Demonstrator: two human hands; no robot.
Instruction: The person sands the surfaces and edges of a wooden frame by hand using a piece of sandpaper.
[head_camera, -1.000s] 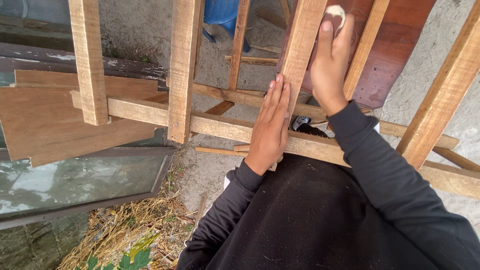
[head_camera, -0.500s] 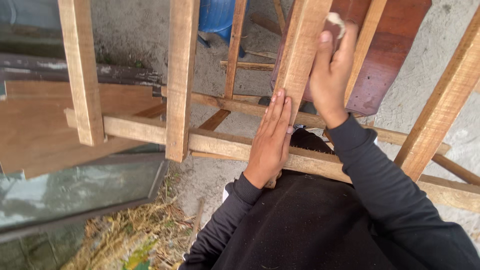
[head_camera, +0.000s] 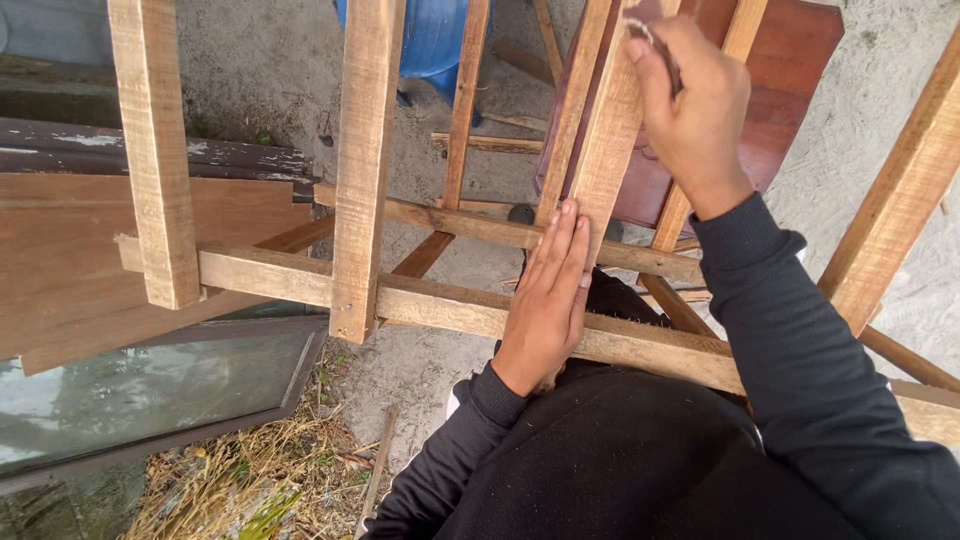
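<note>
Around us we see a blue barrel (head_camera: 430, 35), a red-brown panel (head_camera: 790, 90) and a glass pane (head_camera: 150, 395) on the ground. Our left hand (head_camera: 545, 300) lies flat and open on the slat (head_camera: 605, 140). Our right hand (head_camera: 690, 110) presses a small pale thing (head_camera: 640, 28) on the slat higher up, fingers curled around it.

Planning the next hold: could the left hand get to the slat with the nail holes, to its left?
Probably yes. The left hand lies flat on the rail, and the slat crosses that rail with nothing between.
</note>
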